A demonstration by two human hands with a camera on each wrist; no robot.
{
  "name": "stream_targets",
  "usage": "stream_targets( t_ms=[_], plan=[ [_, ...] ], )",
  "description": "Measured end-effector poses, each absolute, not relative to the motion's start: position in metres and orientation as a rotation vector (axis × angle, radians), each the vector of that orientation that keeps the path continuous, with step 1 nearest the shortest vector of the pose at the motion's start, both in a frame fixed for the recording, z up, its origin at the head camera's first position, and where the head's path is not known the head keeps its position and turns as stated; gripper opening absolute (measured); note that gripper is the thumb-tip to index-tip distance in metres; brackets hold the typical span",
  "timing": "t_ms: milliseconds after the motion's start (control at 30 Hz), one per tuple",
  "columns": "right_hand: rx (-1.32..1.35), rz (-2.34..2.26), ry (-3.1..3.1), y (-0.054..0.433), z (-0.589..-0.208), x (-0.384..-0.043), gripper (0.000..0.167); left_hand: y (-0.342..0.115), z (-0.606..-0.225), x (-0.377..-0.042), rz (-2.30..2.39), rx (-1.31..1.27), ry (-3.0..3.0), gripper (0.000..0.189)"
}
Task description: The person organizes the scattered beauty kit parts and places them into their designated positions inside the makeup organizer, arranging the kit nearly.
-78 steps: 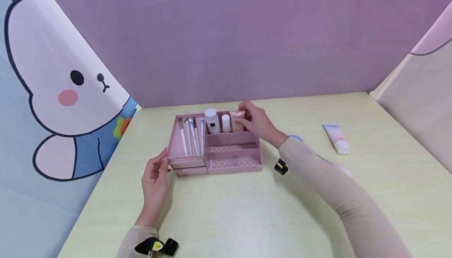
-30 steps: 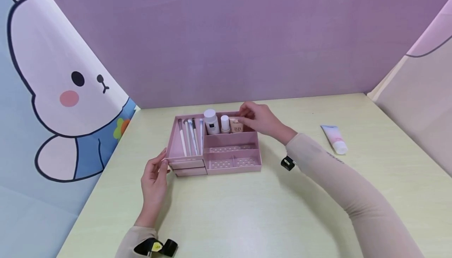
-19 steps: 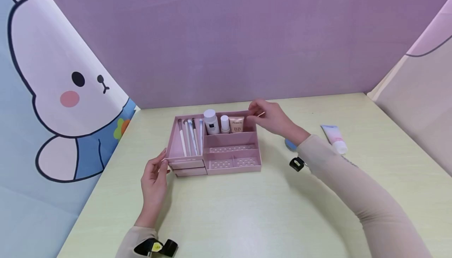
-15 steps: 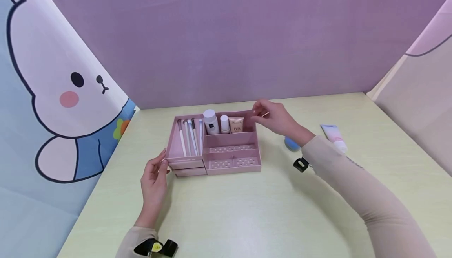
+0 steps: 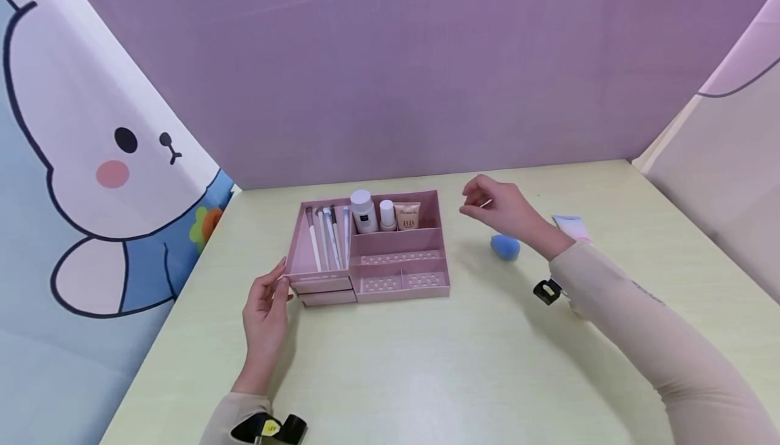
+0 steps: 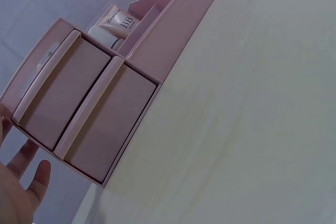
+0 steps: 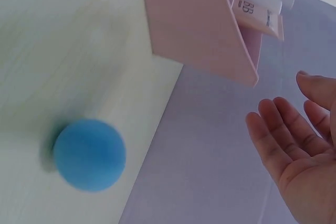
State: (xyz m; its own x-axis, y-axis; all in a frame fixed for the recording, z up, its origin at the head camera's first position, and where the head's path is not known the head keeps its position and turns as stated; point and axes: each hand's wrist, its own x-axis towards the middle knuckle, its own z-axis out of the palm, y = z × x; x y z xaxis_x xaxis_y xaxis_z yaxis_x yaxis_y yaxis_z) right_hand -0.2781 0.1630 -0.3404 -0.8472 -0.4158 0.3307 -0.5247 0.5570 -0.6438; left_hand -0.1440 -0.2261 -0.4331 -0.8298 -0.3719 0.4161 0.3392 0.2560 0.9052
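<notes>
A pink desktop organizer [image 5: 399,242] stands on the table, two drawers at its front left. My left hand [image 5: 266,309] touches its left front corner; in the left wrist view the fingers [image 6: 39,182] lie loosely beside the drawer end. Several makeup brushes [image 5: 329,236] lie in the left compartment. The back right compartment holds a white bottle [image 5: 364,213], a smaller white-capped bottle [image 5: 387,215] and a BB cream tube [image 5: 407,215], side by side. My right hand [image 5: 502,208] hovers to the right of the organizer, fingers loosely bent and holding nothing.
A blue makeup sponge [image 5: 505,247] lies on the table below the right hand. Behind the right forearm is a pink and lilac squeeze tube [image 5: 571,226], partly hidden by the sleeve. A purple backdrop [image 5: 426,72] rises along the table's back edge.
The right hand has let go of the BB cream tube, now standing in the back compartment, and has moved right, off the organizer. The blue sponge has come into view. The left hand has stayed put.
</notes>
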Motion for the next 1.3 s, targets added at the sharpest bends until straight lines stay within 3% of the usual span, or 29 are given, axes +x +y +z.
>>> stream_targets(
  t_ms=[767,1300],
  plan=[
    [0.752,0.992,-2.788,0.232,-0.351,-0.271,0.025,-0.226,-0.434,-0.144,-1.624,0.007,-1.928,0.023],
    [0.559,0.978,-3.080,0.289,-0.354,-0.277,0.042,-0.226,-0.432,-0.144,-1.623,0.028,-1.946,0.025]
  ],
)
